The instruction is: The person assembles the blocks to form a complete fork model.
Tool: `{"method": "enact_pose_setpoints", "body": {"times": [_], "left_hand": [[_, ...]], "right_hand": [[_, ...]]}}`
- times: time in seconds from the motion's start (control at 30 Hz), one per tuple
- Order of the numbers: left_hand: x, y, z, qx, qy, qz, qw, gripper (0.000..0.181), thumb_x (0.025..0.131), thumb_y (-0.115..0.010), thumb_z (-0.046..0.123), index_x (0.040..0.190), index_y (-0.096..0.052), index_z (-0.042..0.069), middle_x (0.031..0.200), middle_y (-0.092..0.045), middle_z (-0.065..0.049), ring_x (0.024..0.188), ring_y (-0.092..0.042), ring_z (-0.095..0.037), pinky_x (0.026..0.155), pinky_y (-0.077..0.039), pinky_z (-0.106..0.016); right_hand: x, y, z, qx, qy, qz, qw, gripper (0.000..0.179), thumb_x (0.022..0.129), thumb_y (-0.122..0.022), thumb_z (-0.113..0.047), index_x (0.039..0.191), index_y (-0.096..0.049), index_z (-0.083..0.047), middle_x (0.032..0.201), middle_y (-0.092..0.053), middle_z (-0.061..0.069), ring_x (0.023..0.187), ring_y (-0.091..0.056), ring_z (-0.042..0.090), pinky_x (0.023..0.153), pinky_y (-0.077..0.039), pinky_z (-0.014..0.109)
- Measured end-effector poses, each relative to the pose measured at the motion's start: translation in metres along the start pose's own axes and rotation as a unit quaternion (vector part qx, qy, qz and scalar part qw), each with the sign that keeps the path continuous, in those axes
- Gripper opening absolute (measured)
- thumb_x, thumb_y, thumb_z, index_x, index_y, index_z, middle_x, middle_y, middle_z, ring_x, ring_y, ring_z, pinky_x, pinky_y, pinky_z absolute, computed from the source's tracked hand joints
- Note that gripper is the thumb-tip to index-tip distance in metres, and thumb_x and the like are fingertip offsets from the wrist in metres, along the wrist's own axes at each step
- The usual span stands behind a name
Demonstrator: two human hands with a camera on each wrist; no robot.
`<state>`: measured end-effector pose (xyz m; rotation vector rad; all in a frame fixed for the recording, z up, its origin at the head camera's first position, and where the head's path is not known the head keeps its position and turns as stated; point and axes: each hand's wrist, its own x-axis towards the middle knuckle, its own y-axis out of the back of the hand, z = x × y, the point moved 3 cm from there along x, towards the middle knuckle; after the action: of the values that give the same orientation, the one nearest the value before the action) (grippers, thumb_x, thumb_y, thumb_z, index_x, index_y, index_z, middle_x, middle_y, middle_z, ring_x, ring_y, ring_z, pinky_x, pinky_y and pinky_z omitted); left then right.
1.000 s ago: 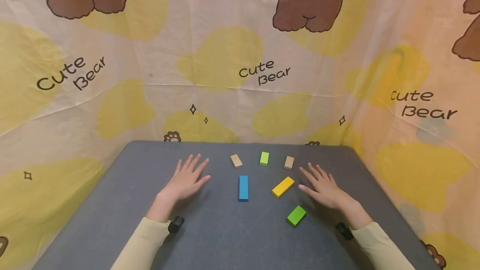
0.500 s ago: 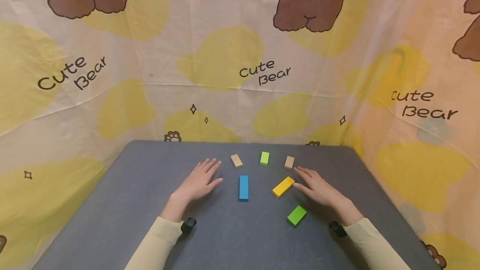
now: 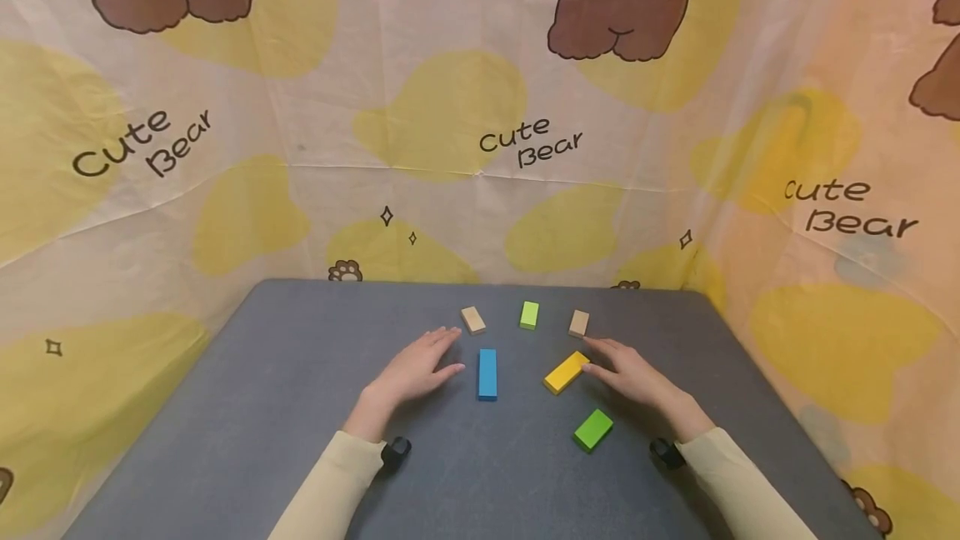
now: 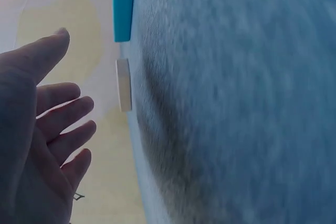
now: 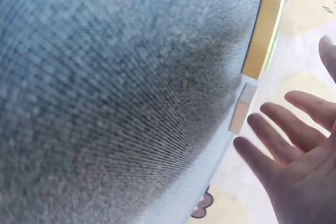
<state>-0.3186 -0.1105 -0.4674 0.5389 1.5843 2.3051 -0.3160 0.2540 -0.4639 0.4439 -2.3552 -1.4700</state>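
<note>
My left hand (image 3: 411, 369) hovers just left of the long blue block (image 3: 487, 375), fingers spread loosely and holding nothing. Ahead of its fingertips lies a small wooden block (image 3: 473, 320). In the left wrist view the palm and relaxed fingers show beside the blue block (image 4: 124, 6). My right hand (image 3: 632, 371) is at the right end of the yellow block (image 3: 566, 372), its thumb tip overlapping that end in the head view. Its fingers are loosely extended, close to a second wooden block (image 3: 578, 323); the right wrist view shows nothing in the palm.
A light green block (image 3: 528, 315) lies at the back between the two wooden ones. Nearer me is a darker green block (image 3: 593, 430), in front of the yellow one. The grey-blue table (image 3: 300, 407) meets a printed cloth (image 3: 420, 107) behind and at both sides.
Both hands have moved inward: the left one rightward toward the blue block, the right one leftward toward the yellow block. Their fingers are less spread than before. The blocks have stayed in place.
</note>
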Motion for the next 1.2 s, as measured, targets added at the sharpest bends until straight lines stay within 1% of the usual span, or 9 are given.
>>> {"method": "enact_pose_setpoints", "body": {"times": [0.13, 0.33, 0.5, 0.63, 0.7, 0.9, 1.2], "left_hand": [[0.004, -0.004, 0.005, -0.002, -0.006, -0.009, 0.9999, 0.067, 0.092, -0.056, 0.051, 0.148, -0.04, 0.018, 0.153, -0.044, -0.006, 0.143, -0.04, -0.027, 0.116, -0.035, -0.048], [0.009, -0.007, 0.013, -0.007, -0.03, -0.008, 0.9995, 0.065, 0.092, -0.059, 0.049, 0.145, -0.044, 0.015, 0.15, -0.048, -0.007, 0.141, -0.044, -0.026, 0.114, -0.039, -0.046], [0.013, -0.01, 0.016, -0.026, -0.047, -0.012, 0.9985, 0.063, 0.09, -0.063, 0.045, 0.144, -0.046, 0.015, 0.148, -0.05, -0.006, 0.139, -0.046, -0.026, 0.113, -0.041, -0.045], [0.016, -0.013, 0.017, -0.044, -0.055, -0.017, 0.9974, 0.063, 0.09, -0.065, 0.044, 0.143, -0.047, 0.016, 0.146, -0.053, -0.003, 0.136, -0.049, -0.024, 0.112, -0.042, -0.044], [0.018, -0.015, 0.017, -0.051, -0.056, -0.018, 0.9969, 0.062, 0.089, -0.065, 0.043, 0.143, -0.048, 0.016, 0.145, -0.053, -0.002, 0.136, -0.05, -0.023, 0.112, -0.042, -0.043], [0.021, -0.017, 0.02, -0.074, -0.059, -0.017, 0.9953, 0.061, 0.088, -0.068, 0.041, 0.14, -0.051, 0.014, 0.143, -0.055, -0.005, 0.134, -0.052, -0.024, 0.11, -0.043, -0.044], [0.025, -0.022, 0.021, -0.082, -0.058, -0.027, 0.9946, 0.062, 0.087, -0.069, 0.042, 0.14, -0.052, 0.014, 0.142, -0.056, -0.005, 0.132, -0.053, -0.023, 0.109, -0.044, -0.042]], "right_hand": [[0.003, -0.003, 0.004, 0.011, 0.005, 0.01, 0.9999, 0.059, 0.095, -0.056, -0.041, 0.14, -0.049, -0.003, 0.139, -0.056, 0.019, 0.127, -0.054, 0.038, 0.103, -0.044, 0.055], [0.006, -0.006, 0.008, 0.037, 0.007, 0.015, 0.9992, 0.056, 0.094, -0.06, -0.037, 0.137, -0.053, -0.003, 0.135, -0.06, 0.017, 0.123, -0.058, 0.035, 0.099, -0.049, 0.052], [0.01, -0.007, 0.008, 0.068, 0.024, 0.013, 0.9973, 0.053, 0.092, -0.063, -0.033, 0.133, -0.055, 0.0, 0.132, -0.061, 0.019, 0.12, -0.061, 0.034, 0.097, -0.052, 0.048], [0.013, -0.008, 0.007, 0.088, 0.027, 0.008, 0.9957, 0.053, 0.09, -0.066, -0.031, 0.132, -0.057, 0.001, 0.131, -0.062, 0.02, 0.117, -0.064, 0.033, 0.093, -0.054, 0.043], [0.014, -0.008, 0.007, 0.095, 0.024, 0.006, 0.9952, 0.053, 0.09, -0.067, -0.031, 0.131, -0.057, 0.001, 0.13, -0.063, 0.019, 0.116, -0.064, 0.033, 0.092, -0.055, 0.042], [0.017, -0.009, 0.01, 0.105, 0.018, -0.001, 0.9943, 0.052, 0.089, -0.068, -0.031, 0.13, -0.059, -0.001, 0.128, -0.065, 0.018, 0.113, -0.066, 0.031, 0.09, -0.056, 0.039], [0.02, -0.011, 0.016, 0.115, 0.012, -0.003, 0.9933, 0.047, 0.088, -0.069, -0.032, 0.126, -0.063, -0.005, 0.123, -0.068, 0.013, 0.109, -0.067, 0.028, 0.09, -0.056, 0.039]]}}
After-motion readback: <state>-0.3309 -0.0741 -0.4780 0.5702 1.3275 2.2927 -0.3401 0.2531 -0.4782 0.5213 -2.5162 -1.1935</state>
